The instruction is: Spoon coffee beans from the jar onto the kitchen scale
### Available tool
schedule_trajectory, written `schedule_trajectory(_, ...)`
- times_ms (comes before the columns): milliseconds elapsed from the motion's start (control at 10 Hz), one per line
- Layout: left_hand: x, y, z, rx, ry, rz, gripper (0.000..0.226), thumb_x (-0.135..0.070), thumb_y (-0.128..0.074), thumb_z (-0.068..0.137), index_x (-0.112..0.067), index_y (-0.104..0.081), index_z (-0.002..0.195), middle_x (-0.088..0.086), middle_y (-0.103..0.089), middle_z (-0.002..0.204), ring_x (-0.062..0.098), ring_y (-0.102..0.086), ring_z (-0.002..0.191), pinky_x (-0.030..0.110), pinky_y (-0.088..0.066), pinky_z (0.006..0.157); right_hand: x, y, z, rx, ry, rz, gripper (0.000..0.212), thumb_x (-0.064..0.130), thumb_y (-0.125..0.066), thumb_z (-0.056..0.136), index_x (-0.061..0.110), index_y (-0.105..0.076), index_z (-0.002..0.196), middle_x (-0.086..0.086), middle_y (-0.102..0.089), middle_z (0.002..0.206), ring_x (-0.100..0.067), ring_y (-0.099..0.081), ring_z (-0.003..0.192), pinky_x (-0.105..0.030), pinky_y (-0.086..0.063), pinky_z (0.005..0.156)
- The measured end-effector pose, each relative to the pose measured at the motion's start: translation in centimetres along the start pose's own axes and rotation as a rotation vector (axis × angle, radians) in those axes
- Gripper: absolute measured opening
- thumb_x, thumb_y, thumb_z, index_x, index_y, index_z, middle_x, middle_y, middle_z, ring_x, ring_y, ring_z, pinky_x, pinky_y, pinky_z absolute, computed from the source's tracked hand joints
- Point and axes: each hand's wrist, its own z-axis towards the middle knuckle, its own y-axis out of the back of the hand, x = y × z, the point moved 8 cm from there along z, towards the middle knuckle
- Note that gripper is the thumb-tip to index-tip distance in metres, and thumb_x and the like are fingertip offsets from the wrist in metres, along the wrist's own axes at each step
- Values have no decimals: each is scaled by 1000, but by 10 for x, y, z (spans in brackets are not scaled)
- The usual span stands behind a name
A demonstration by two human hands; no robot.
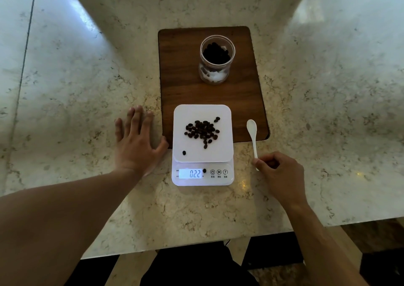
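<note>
A white kitchen scale (223, 152) sits in front of me, its lit display reading 0.22. A pile of dark coffee beans (202, 130) lies on its platform, one stray bean (184, 153) near the front left corner and another (204, 170) by the display. Behind it an open clear jar (216, 59) holds more beans. My right hand (278, 176) pinches the handle end of a white spoon (252, 135), whose empty bowl rests on the board right of the scale. My left hand (136, 142) lies flat on the counter left of the scale, fingers spread.
A dark wooden board (181, 71) lies under the jar and the scale's far half. All of it rests on a marble counter (76, 93), whose near edge runs just below the scale. Dark floor and my legs show beneath.
</note>
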Motion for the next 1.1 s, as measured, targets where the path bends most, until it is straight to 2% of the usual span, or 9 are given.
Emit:
schedule_trajectory(400,0,-1,0,-8,-1,-8,80,-62,-36,87,-24,-20,155,7,-10,169,18,3,156,51,0,125,10,-3,0,-73,23,49,11,32,-76,86,22,-73,89,18,-67,73,0,-64,67,-12,-44,63)
schedule_trajectory(500,0,0,0,1,-3,-9,80,-62,-36,87,-23,-20,155,7,-10,169,20,2,156,52,-1,125,14,-6,5,-82,8,52,13,32,-75,87,22,-71,93,13,-68,77,-6,-65,71,-24,-51,67)
schedule_trajectory(600,0,1,-1,19,0,-4,81,-62,-35,87,-22,-19,156,8,-9,169,20,3,156,52,-2,125,16,-7,7,-105,-2,20,20,32,-74,87,20,-68,101,2,-68,93,-16,-65,82,-31,-52,74)
schedule_trajectory(700,-1,1,0,24,-1,-1,81,-62,-34,87,-22,-18,156,8,-7,169,20,5,156,52,-2,125,24,-6,9,-147,1,-27,28,32,-73,86,17,-65,108,-1,-59,105,-18,-60,92,-28,-44,78)
schedule_trajectory(800,0,0,-1,42,-3,-1,82,-62,-34,87,-22,-17,156,8,-5,169,20,7,155,52,-1,125,36,-11,11,-139,-6,-41,30,30,-70,87,16,-64,113,-2,-55,110,-20,-56,98,-30,-44,81)
schedule_trajectory(1000,1,-4,-3,105,-1,28,85,-67,-27,87,-23,-10,157,6,1,170,19,13,155,51,4,125,55,-23,20,-61,-4,-155,35,31,-65,90,11,-62,118,-14,-55,119,-30,-50,109,-34,-41,86)
schedule_trajectory(1100,5,-7,4,183,27,-18,85,-71,-21,86,-25,-11,157,5,1,170,19,13,154,49,8,124,61,-21,29,-9,-3,-197,38,29,-66,89,9,-60,121,-17,-54,122,-33,-48,115,-41,-42,95)
